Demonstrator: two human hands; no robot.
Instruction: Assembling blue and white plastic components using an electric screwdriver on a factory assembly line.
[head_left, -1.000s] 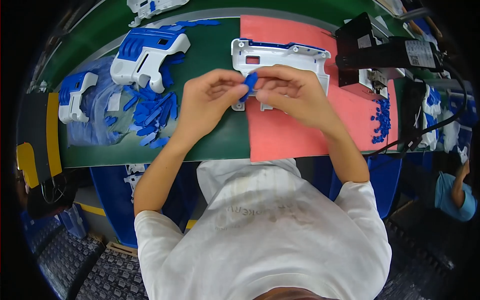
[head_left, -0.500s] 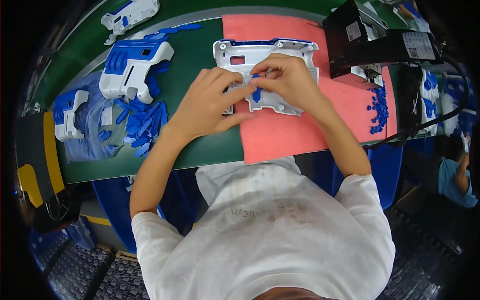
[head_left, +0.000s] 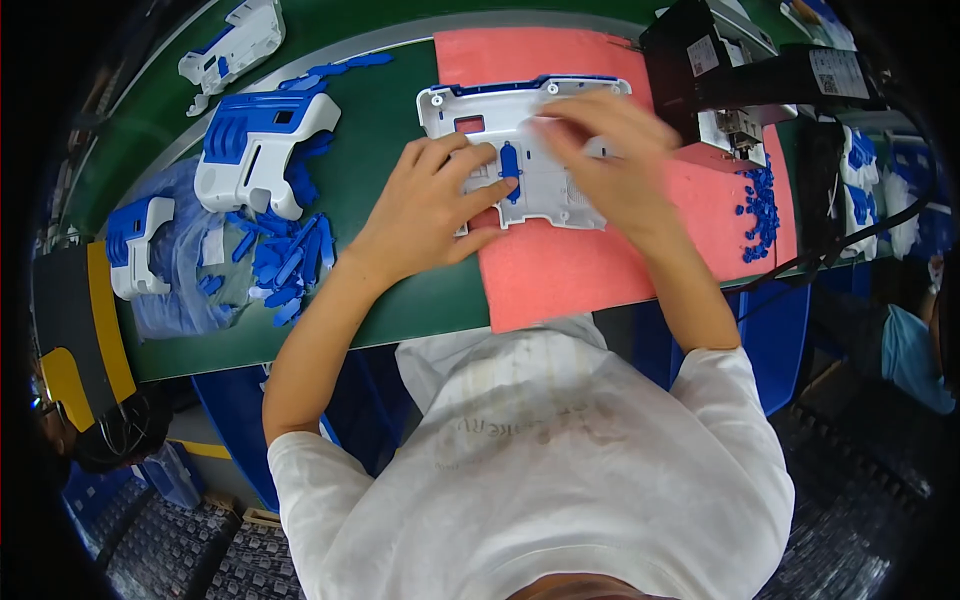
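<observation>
A white plastic housing shell (head_left: pixel 545 205) with a blue rim lies on the pink mat, its hollow inner side up. A long blue plastic strip (head_left: pixel 510 165) sits upright in the shell, left of its middle. My left hand (head_left: pixel 430 195) grips the shell's left part, one fingertip touching the blue strip and the thumb by the lower edge. My right hand (head_left: pixel 620 150) is over the shell's right side, smeared by motion. Its fingers are too blurred to show whether they hold anything.
Blue strips (head_left: pixel 280 260) lie heaped on the green table to the left, near two blue-and-white housings (head_left: pixel 255 145) (head_left: pixel 135 245). Another shell (head_left: pixel 235 50) lies at the far left. Small blue parts (head_left: pixel 760 215) are on the pink mat (head_left: pixel 590 275), beside a black device (head_left: pixel 700 80) with cables.
My right hand has left the blue strip and moved to the right. My left hand stays at the shell, with a fingertip now on the strip.
</observation>
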